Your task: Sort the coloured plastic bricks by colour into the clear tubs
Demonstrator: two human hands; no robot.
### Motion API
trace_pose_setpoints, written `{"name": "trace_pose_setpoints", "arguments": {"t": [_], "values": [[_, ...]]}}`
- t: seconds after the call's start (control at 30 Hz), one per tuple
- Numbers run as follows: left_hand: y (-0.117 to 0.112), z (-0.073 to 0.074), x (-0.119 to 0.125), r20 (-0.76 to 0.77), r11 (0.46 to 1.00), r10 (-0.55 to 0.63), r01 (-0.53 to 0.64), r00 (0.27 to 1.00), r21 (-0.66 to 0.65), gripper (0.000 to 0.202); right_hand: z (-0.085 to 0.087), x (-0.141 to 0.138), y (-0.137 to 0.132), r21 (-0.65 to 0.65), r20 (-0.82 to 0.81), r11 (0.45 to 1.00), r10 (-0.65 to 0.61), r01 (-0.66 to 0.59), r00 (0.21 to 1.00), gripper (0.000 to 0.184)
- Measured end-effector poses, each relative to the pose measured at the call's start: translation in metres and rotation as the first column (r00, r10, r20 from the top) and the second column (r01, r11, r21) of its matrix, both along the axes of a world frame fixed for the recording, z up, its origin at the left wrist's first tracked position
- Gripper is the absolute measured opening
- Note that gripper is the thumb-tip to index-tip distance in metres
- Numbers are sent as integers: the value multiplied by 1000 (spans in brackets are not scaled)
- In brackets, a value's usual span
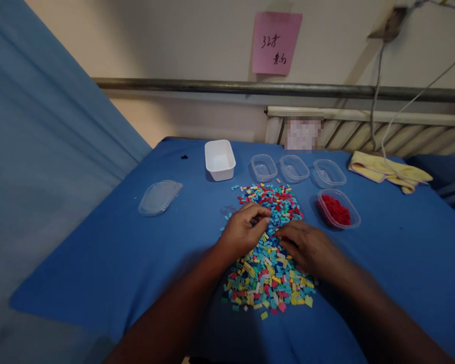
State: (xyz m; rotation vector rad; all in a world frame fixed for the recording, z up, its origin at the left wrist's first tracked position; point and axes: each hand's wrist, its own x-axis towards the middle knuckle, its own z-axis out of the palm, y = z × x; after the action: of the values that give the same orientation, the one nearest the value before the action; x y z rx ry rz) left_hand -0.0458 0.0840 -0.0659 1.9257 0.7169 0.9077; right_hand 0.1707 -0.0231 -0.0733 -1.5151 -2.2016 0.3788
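Blue-covered, the table [98, 263] stands before a pale wall [174, 35]; loose toy bricks [269, 278] of many colours lie strewn from its middle toward the near edge; over them the left hand [246, 227] is half curled, thumb close to forefinger, while the right hand [307, 245] dips bent fingers to the bricks; whether either grips one, I cannot tell; beyond the right hand, toward the table's right edge, sits a clear tub [354, 218] of red pieces [335, 210]; three more clear tubs [293, 169] and a white tub [220, 161] stand near the far edge; a clear lid [160, 197] lies toward the left edge, a yellow cloth [382, 169] at the far right corner; behind run a radiator [387, 117] and a metal pipe [197, 85], with a pink note [276, 35] above; a blue curtain [41, 126] hangs left.
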Motion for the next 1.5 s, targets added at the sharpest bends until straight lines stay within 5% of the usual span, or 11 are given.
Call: {"name": "trace_pose_setpoints", "arguments": {"t": [0.17,0.33,0.53,0.83,0.93,1.0,1.07,1.17,1.33,1.5], "values": [[0,-6,2,-6,1000,-19,19,1000,13,11,1,1,-2,-33,4,998,-45,45,999,23],[-7,-3,5,24,995,-96,96,995,-10,15,7,0,-6,69,-113,996,-44,52,993,20],[-20,4,12,76,944,-114,132,991,-303,16,11,-4,-17,61,-345,987,-121,151,931,11],[-24,3,15,90,890,-136,162,987,-425,24,3,-11,-15,63,-431,956,-231,285,872,14],[-22,7,11,38,920,-162,165,986,-356,24,11,-5,-14,96,-406,955,-219,280,887,14],[-11,10,4,7,971,-60,60,998,-231,23,19,8,-14,172,-356,924,-265,341,896,16],[9,10,-8,-14,993,116,-116,993,-26,22,25,28,-14,283,-281,842,-385,459,879,20],[46,5,-27,-203,928,295,-230,934,293,27,24,64,-14,400,-166,710,-565,579,808,24],[82,-8,-34,-494,899,254,-16,831,437,23,6,99,-13,446,7,665,-672,600,740,25],[80,-8,-28,-596,894,244,62,765,445,19,2,75,-9,496,-23,711,-563,499,826,24]]}}
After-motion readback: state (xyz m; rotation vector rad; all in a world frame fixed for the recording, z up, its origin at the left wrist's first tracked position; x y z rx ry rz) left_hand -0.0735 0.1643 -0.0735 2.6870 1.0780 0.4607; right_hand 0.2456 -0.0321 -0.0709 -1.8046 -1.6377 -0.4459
